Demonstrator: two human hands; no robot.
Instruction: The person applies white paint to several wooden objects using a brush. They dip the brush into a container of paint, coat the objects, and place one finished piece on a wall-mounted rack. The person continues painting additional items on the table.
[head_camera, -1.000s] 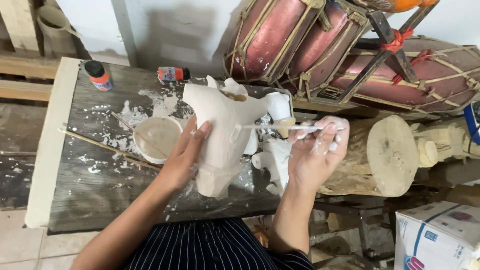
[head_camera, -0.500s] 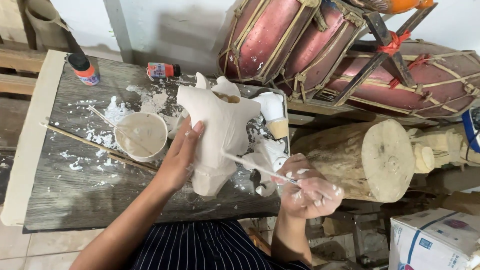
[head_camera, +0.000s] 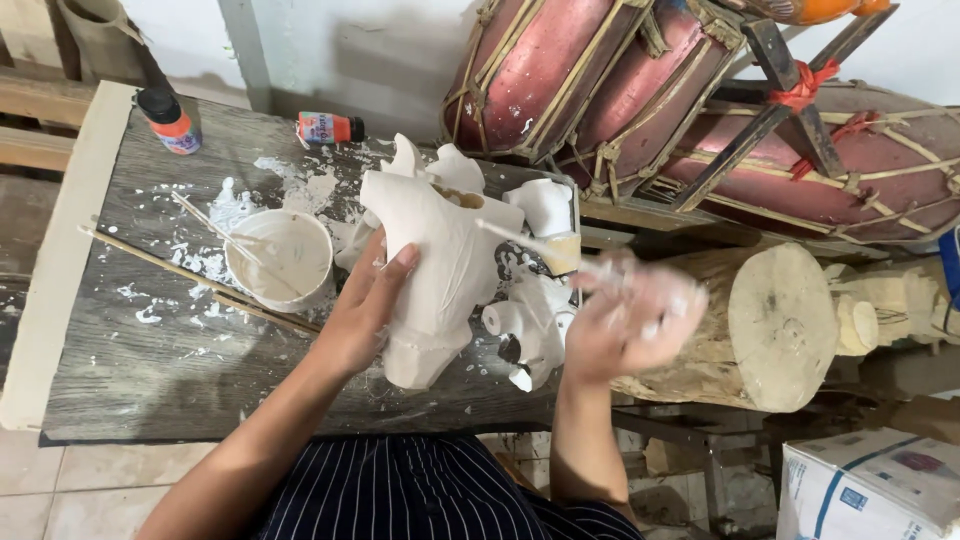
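The left hand (head_camera: 365, 310) gripped a white carved figure (head_camera: 435, 260) at the desk's (head_camera: 150, 370) near right edge. The blurred right hand (head_camera: 635, 320), past that edge, pinched a brush (head_camera: 530, 243). A paint cup (head_camera: 280, 257) stood left, desk open nearer.

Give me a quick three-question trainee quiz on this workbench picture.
1. True or false: the left hand rests on the white carved figure.
2. What does the right hand hold? A) a thin brush B) a hammer C) a bottle
3. Fill in: the white bowl stands to the ____ of the figure, as seen in the picture.

Key: 1 true; 2 A; 3 left.
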